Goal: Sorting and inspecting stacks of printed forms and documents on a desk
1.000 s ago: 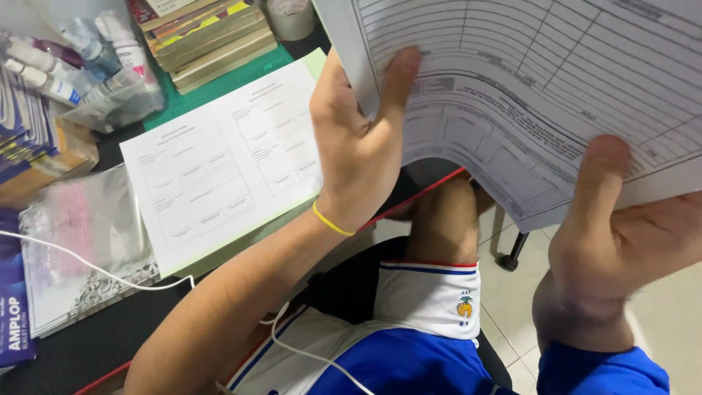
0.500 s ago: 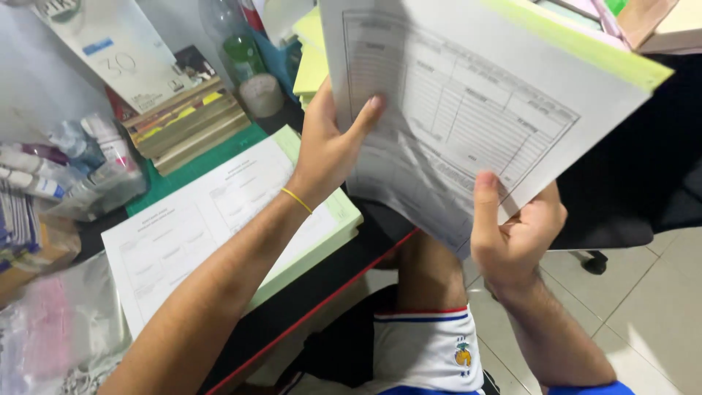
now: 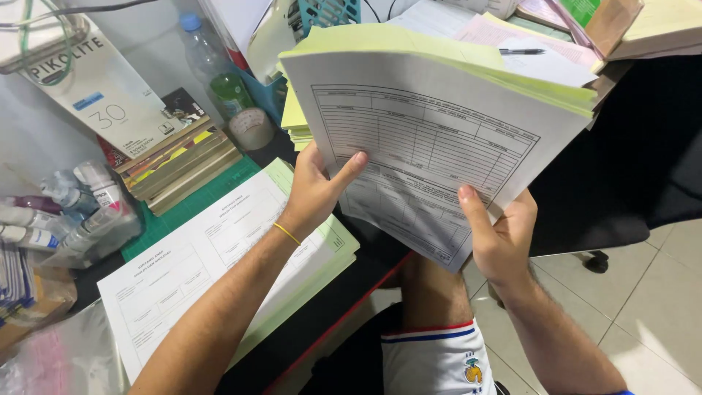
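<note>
A thick stack of white and pale green printed forms [image 3: 431,124] is held up in the air in front of me, its top sheet a ruled table. My left hand [image 3: 314,186], with a yellow band on the wrist, grips the stack's lower left edge, thumb on the top sheet. My right hand [image 3: 497,234] holds the lower right corner, thumb pressed on the paper. Below my left arm, a second pile of forms [image 3: 190,271] lies flat on the dark desk.
A row of books [image 3: 179,164] and a green cutting mat [image 3: 197,201] sit behind the flat pile. Small bottles [image 3: 80,205] crowd the left edge. A plastic bottle [image 3: 216,69], a tape roll [image 3: 252,128], more paper piles [image 3: 643,25] and a black chair [image 3: 621,183] surround me.
The held stack has moved away from the camera and tilted flatter, showing its green layers. My view has lifted, revealing more of the desk's back and the chair.
</note>
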